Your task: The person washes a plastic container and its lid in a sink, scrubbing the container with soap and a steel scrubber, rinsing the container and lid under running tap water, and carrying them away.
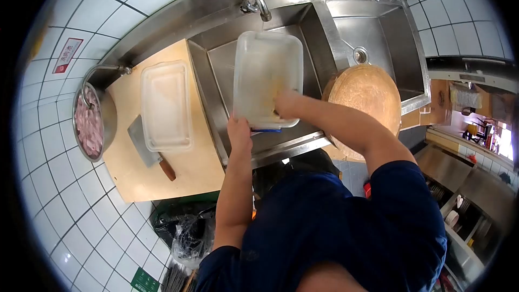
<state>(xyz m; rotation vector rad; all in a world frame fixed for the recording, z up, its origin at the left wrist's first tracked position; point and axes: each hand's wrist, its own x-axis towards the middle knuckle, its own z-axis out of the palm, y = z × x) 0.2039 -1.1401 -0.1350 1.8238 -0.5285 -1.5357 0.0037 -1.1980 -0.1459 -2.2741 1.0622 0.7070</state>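
A translucent plastic tub (259, 59) is held over the left sink basin (319, 48), beneath a curved faucet (254, 0). My left hand (239, 130) grips the tub's near left rim. Over the inside of the tub, near its right side, is my right hand (289, 104), fingers curled. Something yellowish and blurred shows beside those fingers, too smeared to name. A blue edge of some item (266, 130) peeks out under the tub's near end.
Left of the sink, a wooden board (124, 178) bears a clear plastic lid (166, 108) and a cleaver (145, 143). Beyond it sits a metal bowl (111, 124) with raw meat (89, 127). A round chopping block (367, 97) stands right, by a second basin (400, 32).
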